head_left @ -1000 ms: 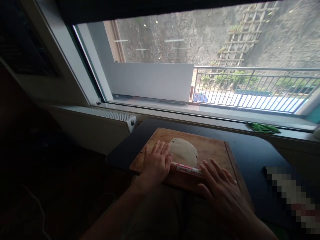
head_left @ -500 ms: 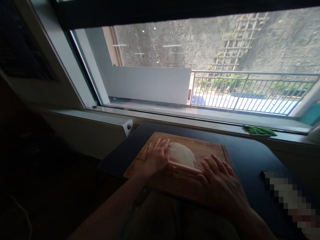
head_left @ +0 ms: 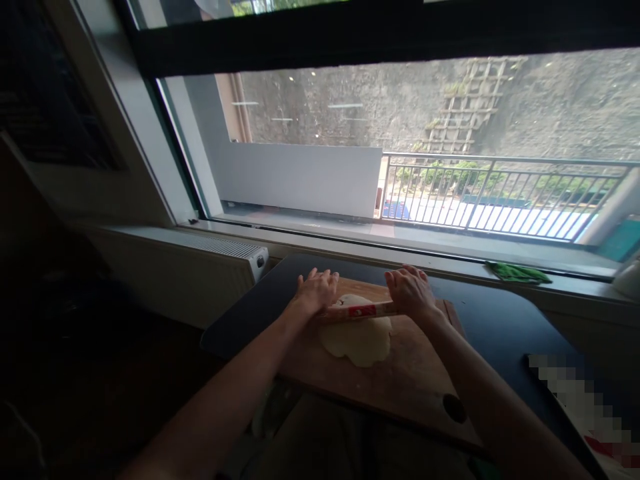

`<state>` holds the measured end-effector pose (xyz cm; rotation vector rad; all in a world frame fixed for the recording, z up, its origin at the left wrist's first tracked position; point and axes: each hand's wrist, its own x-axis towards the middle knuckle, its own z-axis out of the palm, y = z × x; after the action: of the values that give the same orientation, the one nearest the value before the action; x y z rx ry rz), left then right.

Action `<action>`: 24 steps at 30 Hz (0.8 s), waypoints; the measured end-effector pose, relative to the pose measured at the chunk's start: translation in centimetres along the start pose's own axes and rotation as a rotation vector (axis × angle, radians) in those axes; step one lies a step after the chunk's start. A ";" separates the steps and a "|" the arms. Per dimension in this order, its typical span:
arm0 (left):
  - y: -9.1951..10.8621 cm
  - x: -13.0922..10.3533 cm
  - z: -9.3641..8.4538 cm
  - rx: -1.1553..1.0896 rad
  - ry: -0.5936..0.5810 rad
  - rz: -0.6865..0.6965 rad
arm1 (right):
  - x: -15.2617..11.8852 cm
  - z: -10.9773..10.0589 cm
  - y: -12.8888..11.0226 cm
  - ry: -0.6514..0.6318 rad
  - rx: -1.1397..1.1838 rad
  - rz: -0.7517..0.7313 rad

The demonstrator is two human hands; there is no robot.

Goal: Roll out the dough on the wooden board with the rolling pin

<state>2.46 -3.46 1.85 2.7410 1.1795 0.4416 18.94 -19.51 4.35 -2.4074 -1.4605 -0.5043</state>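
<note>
A wooden rolling pin (head_left: 373,311) with a red label lies across the far part of a flat, pale sheet of dough (head_left: 357,343). The dough rests on a wooden board (head_left: 415,380) and has an uneven, rounded edge. My left hand (head_left: 319,291) is over the pin's left end, and my right hand (head_left: 410,291) covers its right end. Both are closed over the pin with the fingers pointing toward the window; the ends of the pin are hidden beneath them.
The board sits on a dark table (head_left: 500,327) below the window. A green cloth (head_left: 517,273) lies on the sill. To the left stands a white radiator (head_left: 220,260). A blurred-out item (head_left: 580,400) is at the table's right side.
Both hands have pushed the rolling pin away from me, from the near side of the dough to its far part. More dough now shows on the near side. The view has tilted up slightly.
</note>
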 end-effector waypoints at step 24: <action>-1.5 -3.4 -1.0 0.147 0.070 0.033 | 6.2 4.3 -7.0 -0.337 0.059 0.043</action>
<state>-1.09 -4.85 1.75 2.8951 1.2315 0.4773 16.01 -9.69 3.57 -2.5612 -1.5210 -0.0433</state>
